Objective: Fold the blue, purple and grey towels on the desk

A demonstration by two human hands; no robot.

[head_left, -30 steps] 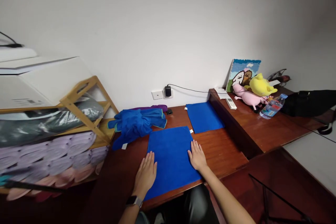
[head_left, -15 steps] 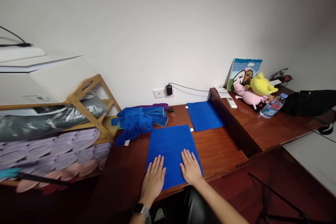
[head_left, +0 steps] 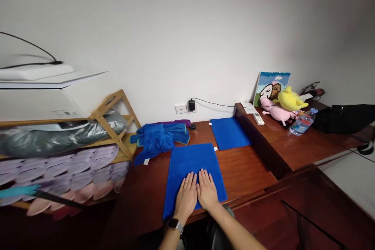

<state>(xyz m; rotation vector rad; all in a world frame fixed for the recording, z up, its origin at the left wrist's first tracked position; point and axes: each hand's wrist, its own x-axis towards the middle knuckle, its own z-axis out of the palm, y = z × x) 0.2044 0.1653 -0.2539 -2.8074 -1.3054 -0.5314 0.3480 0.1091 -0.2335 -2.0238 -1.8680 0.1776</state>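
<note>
The left hand (head_left: 186, 195) and right hand (head_left: 207, 190) rest flat, fingers straight, gripping nothing, on the near half of a spread blue cloth (head_left: 193, 159); a second cloth (head_left: 230, 133) lies flat far right, the far-left heap of cloths (head_left: 159, 139) crumpled, unspread

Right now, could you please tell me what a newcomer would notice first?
First, probably the near blue cloth, flat on the desk, with the left hand and right hand side by side on it. Then perhaps the yellow plush and pink plush, together on the raised surface at right.
</note>
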